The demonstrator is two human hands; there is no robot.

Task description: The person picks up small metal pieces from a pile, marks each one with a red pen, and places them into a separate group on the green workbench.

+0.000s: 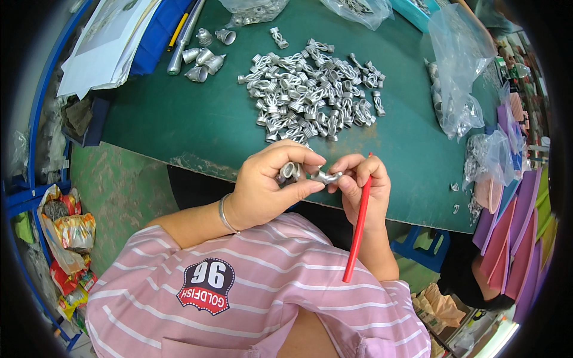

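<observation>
My left hand (262,176) is closed around a few small silver metal parts (289,172) with ring-shaped ends, cupped in its curled fingers. Between the fingertips of both hands sits another silver metal part (324,176), its right end pinched by my right hand (370,185). That same hand also grips a long, thin red stick (356,230), which slants down toward my striped shirt. Just beyond my hands, a big pile of similar silver parts (310,89) with ribbed collars and looped wires lies on the green tabletop (173,119).
Silver cone-shaped caps (203,59) lie at the far left near a metal tube (184,42), papers (101,48) and a blue bin (156,39). Clear plastic bags (456,71) line the right side. A blue stool (421,247) stands below the table edge.
</observation>
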